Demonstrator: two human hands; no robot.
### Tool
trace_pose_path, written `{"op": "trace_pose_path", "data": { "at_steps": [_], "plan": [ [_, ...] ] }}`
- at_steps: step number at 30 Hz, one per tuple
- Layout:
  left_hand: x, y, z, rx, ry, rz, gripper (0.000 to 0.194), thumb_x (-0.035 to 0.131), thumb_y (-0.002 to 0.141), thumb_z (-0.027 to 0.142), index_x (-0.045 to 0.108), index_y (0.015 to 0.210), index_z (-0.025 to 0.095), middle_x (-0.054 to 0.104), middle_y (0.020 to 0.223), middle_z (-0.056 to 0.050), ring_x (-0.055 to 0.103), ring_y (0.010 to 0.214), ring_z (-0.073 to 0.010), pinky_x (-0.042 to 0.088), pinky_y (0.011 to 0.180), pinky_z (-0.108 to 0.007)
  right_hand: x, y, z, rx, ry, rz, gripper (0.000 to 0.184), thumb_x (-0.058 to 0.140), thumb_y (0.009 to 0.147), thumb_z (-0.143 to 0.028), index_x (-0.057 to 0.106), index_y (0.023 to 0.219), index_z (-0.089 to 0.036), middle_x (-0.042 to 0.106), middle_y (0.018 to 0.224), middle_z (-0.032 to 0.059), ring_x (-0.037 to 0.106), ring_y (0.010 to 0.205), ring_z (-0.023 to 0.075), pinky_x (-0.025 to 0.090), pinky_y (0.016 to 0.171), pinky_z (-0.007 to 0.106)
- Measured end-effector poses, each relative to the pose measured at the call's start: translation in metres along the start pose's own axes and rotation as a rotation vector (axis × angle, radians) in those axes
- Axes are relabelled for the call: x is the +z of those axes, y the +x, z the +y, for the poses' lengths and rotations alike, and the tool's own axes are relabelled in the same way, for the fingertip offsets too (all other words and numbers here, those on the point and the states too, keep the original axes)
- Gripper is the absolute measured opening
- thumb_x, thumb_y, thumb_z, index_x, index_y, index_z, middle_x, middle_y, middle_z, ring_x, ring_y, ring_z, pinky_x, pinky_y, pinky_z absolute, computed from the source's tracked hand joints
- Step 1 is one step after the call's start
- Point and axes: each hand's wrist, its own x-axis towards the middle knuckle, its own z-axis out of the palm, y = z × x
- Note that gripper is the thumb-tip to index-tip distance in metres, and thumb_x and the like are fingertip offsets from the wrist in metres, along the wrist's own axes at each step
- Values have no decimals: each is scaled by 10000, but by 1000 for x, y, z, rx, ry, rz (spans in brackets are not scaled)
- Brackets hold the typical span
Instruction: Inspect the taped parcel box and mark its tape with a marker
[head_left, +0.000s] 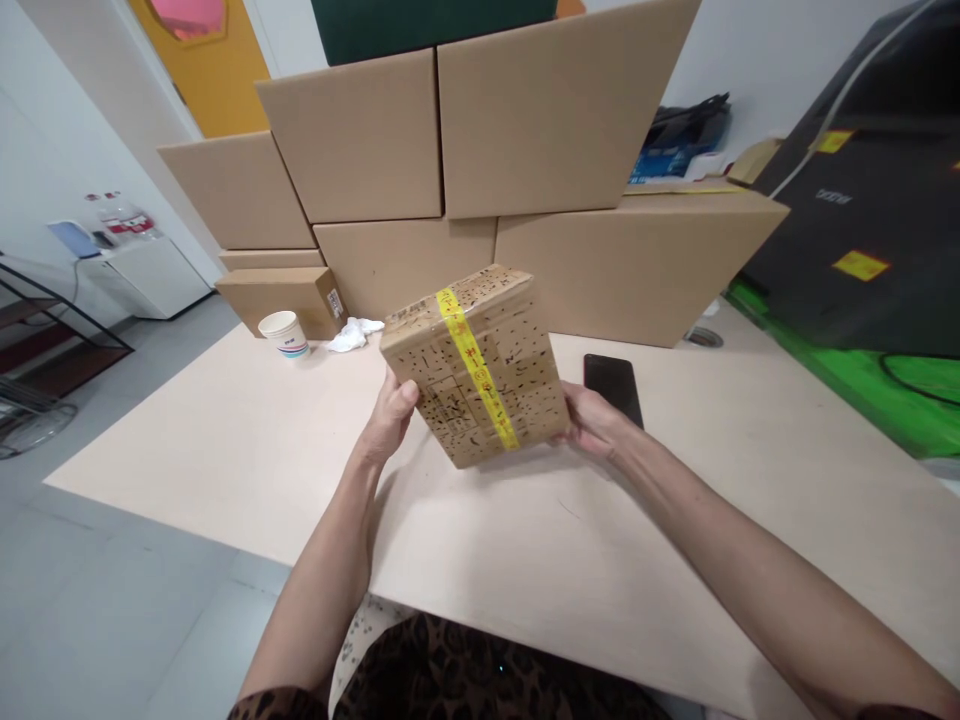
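Between both hands I hold a small cardboard box (420,372), tilted above the table. Black marks speckle its sides, and a strip of yellow tape (478,370) with red print runs across the top and front. My left hand (388,418) grips the left edge, its thumb on the front and the other fingers hidden behind. At the lower right edge my right hand (589,420) grips the box, its fingertips partly hidden. A dark phone (613,385) lies on the table just behind my right hand.
Large cardboard boxes (555,110) stand stacked along the back of the pale table (225,450). To the left are a paper cup (283,334), a crumpled white tissue (354,334) and a flat carton (277,295). A roll of tape (705,338) sits at the back right.
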Motion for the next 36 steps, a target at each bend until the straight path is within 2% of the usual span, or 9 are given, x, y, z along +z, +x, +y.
{"op": "trace_pose_path", "data": {
  "at_steps": [3,6,9,12,15,19,25,31,36],
  "plan": [
    [7,1,7,12,-117,179,661,783,748,744,733,1171,239,795,1172,-95,681,1293,-377,581,1058,-491,7,-6,2,93,-79,-45,179,704,887,-336,694,799,-180,611,574,0,482,415,116,354,327,222],
    [8,1,13,-29,-152,280,549,772,756,703,745,1032,229,818,1037,-77,738,1188,-368,624,984,-482,10,-11,-2,47,-210,-76,206,808,823,-371,751,833,-174,741,857,93,626,641,148,424,409,213],
    [6,-1,15,-55,-97,251,507,780,768,649,748,1024,214,821,1080,-79,742,1180,-351,627,983,-458,11,-15,-10,-113,-212,-44,388,855,777,-539,796,946,-195,763,1143,136,660,833,190,534,559,259],
    [6,-4,16,-95,-72,185,543,758,790,648,763,1099,201,819,1136,-85,745,1173,-343,631,981,-446,10,-23,-23,-263,-136,-44,608,736,804,-769,783,1121,-252,739,1306,124,682,1031,250,585,732,339],
    [7,-7,18,-193,-90,147,560,748,787,667,770,1091,198,831,1074,-95,756,1154,-360,651,934,-455,10,-35,-37,-350,-140,-110,741,617,824,-868,719,1292,-302,691,1435,108,631,1282,315,574,941,450],
    [10,-11,26,-324,-117,90,650,735,773,715,762,1168,200,837,1041,-105,758,1165,-381,663,918,-469,11,-50,-48,-348,-193,-157,860,679,758,-873,589,1445,-363,597,1572,90,532,1441,371,510,1068,557],
    [12,-12,26,-476,-157,-12,765,725,782,752,720,1323,211,834,1035,-118,748,1190,-403,668,919,-498,17,-62,-55,-298,-270,-59,975,813,643,-790,547,1482,-370,608,1519,102,591,1332,400,543,1004,563],
    [13,-11,21,-504,-237,-48,746,668,873,758,676,1415,246,822,1070,-131,746,1198,-420,662,904,-543,21,-63,-57,-250,-265,45,681,837,659,-518,680,1293,-326,704,1177,91,670,1073,313,617,746,407],
    [14,-11,24,-498,-223,-55,767,594,920,785,650,1456,238,815,1111,-160,740,1214,-414,642,919,-541,26,-55,-51,-179,-168,81,475,848,591,-472,722,996,-257,709,1012,68,667,890,242,587,575,302]
  ]
}}
